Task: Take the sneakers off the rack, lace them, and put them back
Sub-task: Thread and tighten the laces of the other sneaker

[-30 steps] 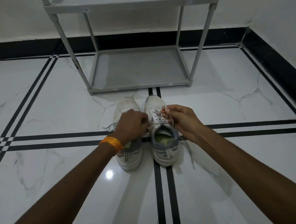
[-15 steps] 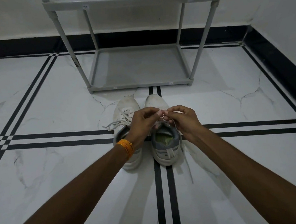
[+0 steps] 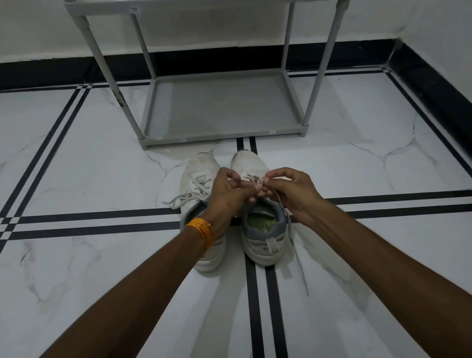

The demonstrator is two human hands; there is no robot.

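White marble floor [image 3: 88,171] w/ black double stripes runs up to a black skirting and pale wall. Grey rack [image 3: 218,107] stands at the wall, lower shelf bare. Both sneakers sit on the floor just in front of the rack, toes toward it, side by side and nearly touching. Left sneaker [image 3: 197,183] has loose laces spilling off its outer side. Right sneaker [image 3: 260,228] shows a grey collar and green insole; your hands meet above its tongue. Your left hand [image 3: 228,197], orange bangles [image 3: 202,232] at the wrist, pinches the lace [image 3: 296,248] w/ fingertips closed on it. Your right hand [image 3: 288,190] also pinches it, fingers curled tight, fingertips touching the left's. One free end trails from your right hand down past the heel, away from the rack, onto the floor.
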